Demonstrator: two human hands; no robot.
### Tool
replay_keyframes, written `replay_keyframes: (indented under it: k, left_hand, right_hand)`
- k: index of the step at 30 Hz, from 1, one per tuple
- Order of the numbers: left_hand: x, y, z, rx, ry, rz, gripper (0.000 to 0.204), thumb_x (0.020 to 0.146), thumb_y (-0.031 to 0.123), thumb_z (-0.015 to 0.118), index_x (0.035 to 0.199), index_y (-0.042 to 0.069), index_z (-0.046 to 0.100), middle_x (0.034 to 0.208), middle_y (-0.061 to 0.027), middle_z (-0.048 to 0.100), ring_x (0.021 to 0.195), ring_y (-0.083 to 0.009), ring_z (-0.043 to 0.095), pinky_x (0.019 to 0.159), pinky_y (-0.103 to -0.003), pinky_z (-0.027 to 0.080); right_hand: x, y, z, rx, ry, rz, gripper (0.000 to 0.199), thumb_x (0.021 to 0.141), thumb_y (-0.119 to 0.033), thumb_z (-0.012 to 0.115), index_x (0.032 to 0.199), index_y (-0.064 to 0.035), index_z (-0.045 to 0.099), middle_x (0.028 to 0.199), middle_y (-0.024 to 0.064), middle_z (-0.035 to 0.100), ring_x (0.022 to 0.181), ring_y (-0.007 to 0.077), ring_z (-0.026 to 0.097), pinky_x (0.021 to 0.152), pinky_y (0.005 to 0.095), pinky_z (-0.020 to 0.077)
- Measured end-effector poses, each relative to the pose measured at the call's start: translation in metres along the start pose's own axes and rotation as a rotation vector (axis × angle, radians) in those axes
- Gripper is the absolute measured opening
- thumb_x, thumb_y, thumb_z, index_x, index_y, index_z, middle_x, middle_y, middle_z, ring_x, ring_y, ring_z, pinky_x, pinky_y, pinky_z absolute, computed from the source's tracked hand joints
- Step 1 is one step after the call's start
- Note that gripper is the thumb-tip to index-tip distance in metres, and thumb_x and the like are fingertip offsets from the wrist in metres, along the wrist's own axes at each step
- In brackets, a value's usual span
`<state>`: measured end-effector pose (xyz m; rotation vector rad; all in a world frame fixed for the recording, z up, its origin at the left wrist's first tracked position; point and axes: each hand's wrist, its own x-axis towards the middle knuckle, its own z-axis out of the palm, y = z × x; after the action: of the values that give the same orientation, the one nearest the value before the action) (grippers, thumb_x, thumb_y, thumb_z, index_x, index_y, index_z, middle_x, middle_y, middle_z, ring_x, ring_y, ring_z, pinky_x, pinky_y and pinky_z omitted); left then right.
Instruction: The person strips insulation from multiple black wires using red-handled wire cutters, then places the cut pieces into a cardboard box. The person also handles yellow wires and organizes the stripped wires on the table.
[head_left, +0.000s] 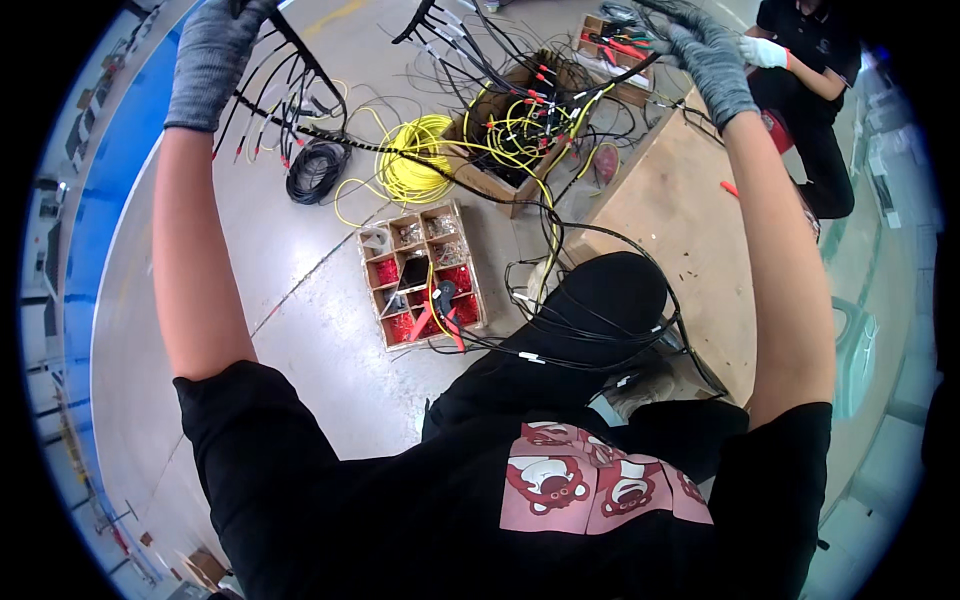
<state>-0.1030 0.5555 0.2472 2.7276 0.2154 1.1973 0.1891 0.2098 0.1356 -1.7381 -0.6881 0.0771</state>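
Observation:
Both my arms are stretched far forward, in grey knit gloves. My left hand is closed at the upper left on a black wire harness; its fingertips are partly cut off by the picture's edge. At the upper right my right hand grips a black cable bundle. Thin wires with white sleeves and red tips hang from the harness between the hands. A long black cable sags across below them and loops over my knee.
On the floor lie a yellow cable coil, a black coil and a cardboard box of wires. Nearer stands a compartment tray with a red-handled hand tool. A wooden surface, toolbox and crouching co-worker are right.

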Motion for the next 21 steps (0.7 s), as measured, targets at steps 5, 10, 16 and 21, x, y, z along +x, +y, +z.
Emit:
replay_keyframes:
  k: [5, 10, 16, 21]
  left_hand:
    - [0.035, 0.019, 0.022, -0.086, -0.064, 0.013, 0.026, 0.082, 0.023, 0.064, 0.092, -0.001, 0.058, 0.076, -0.0162, 0.060, 0.069, -0.0231, 0.057, 0.067, -0.033, 0.046]
    - [0.086, 0.070, 0.050, -0.124, -0.052, 0.087, 0.033, 0.082, 0.033, 0.061, 0.089, 0.001, 0.060, 0.074, -0.0165, 0.061, 0.068, -0.0287, 0.059, 0.064, -0.037, 0.046]
    - [0.128, 0.121, 0.094, -0.158, 0.076, 0.138, 0.036, 0.082, 0.036, 0.060, 0.091, 0.002, 0.061, 0.083, -0.0198, 0.062, 0.080, -0.0326, 0.060, 0.071, -0.039, 0.046]
    - [0.147, 0.131, 0.099, -0.305, 0.068, 0.115, 0.035, 0.081, 0.036, 0.060, 0.091, 0.003, 0.064, 0.084, -0.0195, 0.063, 0.080, -0.0309, 0.061, 0.073, -0.038, 0.046]
  right_hand:
    - [-0.088, 0.048, 0.014, -0.719, 0.000, 0.202, 0.034, 0.086, -0.026, 0.056, 0.108, -0.0006, 0.054, 0.095, 0.0160, 0.061, 0.083, 0.0254, 0.059, 0.074, 0.0335, 0.0473]
    - [-0.176, 0.075, 0.061, -0.639, -1.008, 0.348, 0.054, 0.084, -0.052, 0.047, 0.109, -0.0053, 0.059, 0.097, 0.0166, 0.065, 0.094, 0.0333, 0.059, 0.085, 0.0364, 0.0430]
    - [-0.187, 0.007, 0.134, -0.881, -1.106, 0.244, 0.031, 0.079, -0.028, 0.056, 0.090, 0.0008, 0.063, 0.084, 0.0220, 0.062, 0.078, 0.0357, 0.061, 0.071, 0.0396, 0.0479]
    - [-0.236, -0.075, 0.086, -0.561, -1.187, 0.084, 0.029, 0.082, -0.023, 0.054, 0.101, -0.0019, 0.057, 0.083, 0.0208, 0.061, 0.080, 0.0374, 0.058, 0.073, 0.0405, 0.0464]
